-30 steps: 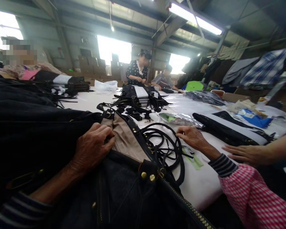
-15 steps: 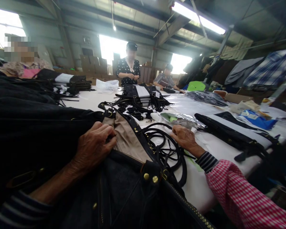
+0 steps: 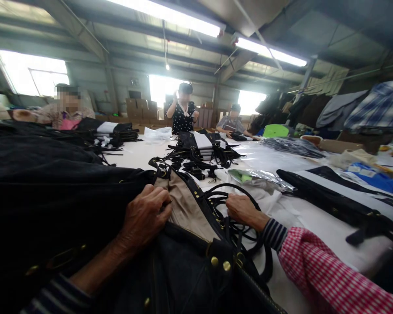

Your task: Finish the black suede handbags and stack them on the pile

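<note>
A large black bag (image 3: 183, 279) with brass studs and a zip lies open in front of me, showing its tan lining (image 3: 183, 209). My left hand (image 3: 146, 218) is curled over the bag's opening edge, fingers pinched on the lining and rim. My right hand (image 3: 240, 209) is closed beside the bag, over a tangle of black straps (image 3: 245, 226) on the white table (image 3: 314, 222); it seems to grip the straps, though the fingers are partly hidden. My right sleeve is red-and-white check with a striped cuff.
More black bags (image 3: 334, 203) lie at the right, a stack of black-and-white bags (image 3: 201, 144) with loose straps in the middle, another pile (image 3: 108, 131) at the left. A silver plastic packet (image 3: 255, 176) lies near the straps. Three people are at the far end.
My right hand drew back from the table toward the bag and closed over the straps. Another person's hand at the right left the view. The camera tilted up.
</note>
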{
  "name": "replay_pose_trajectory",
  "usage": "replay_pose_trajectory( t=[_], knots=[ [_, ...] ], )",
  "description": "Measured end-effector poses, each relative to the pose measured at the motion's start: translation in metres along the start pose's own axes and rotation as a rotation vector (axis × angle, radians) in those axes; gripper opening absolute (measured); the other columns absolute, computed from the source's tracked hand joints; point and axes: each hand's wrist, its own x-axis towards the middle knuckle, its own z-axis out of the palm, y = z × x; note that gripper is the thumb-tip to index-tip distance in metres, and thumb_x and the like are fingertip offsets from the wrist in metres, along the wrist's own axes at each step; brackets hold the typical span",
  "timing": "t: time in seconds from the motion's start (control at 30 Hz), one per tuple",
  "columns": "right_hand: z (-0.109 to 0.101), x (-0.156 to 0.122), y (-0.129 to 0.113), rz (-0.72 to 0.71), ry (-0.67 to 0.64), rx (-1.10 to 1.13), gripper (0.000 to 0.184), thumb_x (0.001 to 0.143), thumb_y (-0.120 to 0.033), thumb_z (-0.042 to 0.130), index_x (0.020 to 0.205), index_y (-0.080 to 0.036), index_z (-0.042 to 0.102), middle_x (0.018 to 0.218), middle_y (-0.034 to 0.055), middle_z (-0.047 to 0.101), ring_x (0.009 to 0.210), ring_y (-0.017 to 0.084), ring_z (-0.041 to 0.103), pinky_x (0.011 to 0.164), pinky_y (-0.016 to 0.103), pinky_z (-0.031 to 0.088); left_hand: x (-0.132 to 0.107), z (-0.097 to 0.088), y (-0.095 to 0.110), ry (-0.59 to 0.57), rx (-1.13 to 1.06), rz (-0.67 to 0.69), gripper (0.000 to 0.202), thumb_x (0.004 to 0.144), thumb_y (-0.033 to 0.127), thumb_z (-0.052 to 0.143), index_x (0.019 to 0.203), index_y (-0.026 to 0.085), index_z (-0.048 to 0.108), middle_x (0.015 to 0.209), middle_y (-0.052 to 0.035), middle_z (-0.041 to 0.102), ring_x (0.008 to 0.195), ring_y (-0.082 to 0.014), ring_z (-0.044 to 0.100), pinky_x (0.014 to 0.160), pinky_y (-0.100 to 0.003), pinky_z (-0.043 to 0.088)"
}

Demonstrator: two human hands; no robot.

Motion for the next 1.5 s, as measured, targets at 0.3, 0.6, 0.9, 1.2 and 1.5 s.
replay_pose_trajectory(
  t=[0.3, 0.6, 0.9, 1.2, 1.5],
  knots=[
    [0.011, -0.001, 0.015, 0.052, 0.036, 0.159, 0.02, 0.092, -0.022, 0.054, 0.097, -0.015, 0.072, 0.108, 0.0117, 0.07, 0.1, 0.022, 0.066, 0.078, 0.027, 0.041, -0.002, -0.002, 0.0, 0.02, -0.003, -0.007, 0.009, 0.087, 0.023, 0.055, 0.079, 0.022, 0.06, 0.083, -0.0015, 0.061, 0.09, -0.0208, 0.056, 0.072, -0.031, 0.041],
    [-0.021, 0.054, 0.03, 0.087, 0.149, 0.283, 0.029, 0.097, -0.028, 0.046, 0.102, -0.021, 0.073, 0.104, 0.0066, 0.073, 0.099, 0.02, 0.065, 0.079, 0.026, 0.041, -0.002, -0.001, 0.0, 0.002, -0.027, -0.015, 0.012, 0.089, 0.024, 0.051, 0.079, 0.021, 0.058, 0.083, -0.0015, 0.06, 0.089, -0.0199, 0.055, 0.073, -0.031, 0.041],
    [0.007, 0.155, 0.01, 0.194, 0.207, 0.233, 0.032, 0.09, -0.013, 0.051, 0.117, -0.017, 0.066, 0.119, 0.0137, 0.064, 0.103, 0.022, 0.065, 0.075, 0.026, 0.043, -0.003, 0.009, -0.006, 0.041, -0.087, -0.004, 0.013, 0.086, 0.017, 0.052, 0.075, 0.021, 0.055, 0.08, -0.0023, 0.059, 0.086, -0.0208, 0.054, 0.073, -0.033, 0.042],
    [0.03, 0.186, 0.008, 0.242, 0.25, 0.146, 0.04, 0.083, -0.011, 0.059, 0.123, -0.016, 0.061, 0.11, 0.0148, 0.064, 0.098, 0.024, 0.068, 0.075, 0.029, 0.048, -0.003, 0.017, -0.009, 0.043, -0.09, -0.009, 0.011, 0.083, 0.014, 0.054, 0.075, 0.021, 0.055, 0.081, -0.0035, 0.061, 0.086, -0.0217, 0.054, 0.071, -0.034, 0.041],
    [-0.03, 0.152, -0.003, 0.246, 0.46, 0.053, 0.041, 0.085, -0.001, 0.05, 0.122, -0.015, 0.059, 0.115, 0.0173, 0.062, 0.09, 0.025, 0.07, 0.071, 0.03, 0.048, -0.001, 0.005, 0.002, -0.036, -0.058, -0.075, 0.011, 0.084, 0.012, 0.053, 0.077, 0.02, 0.055, 0.087, -0.0036, 0.064, 0.094, -0.0225, 0.055, 0.078, -0.035, 0.042]
  ],
)
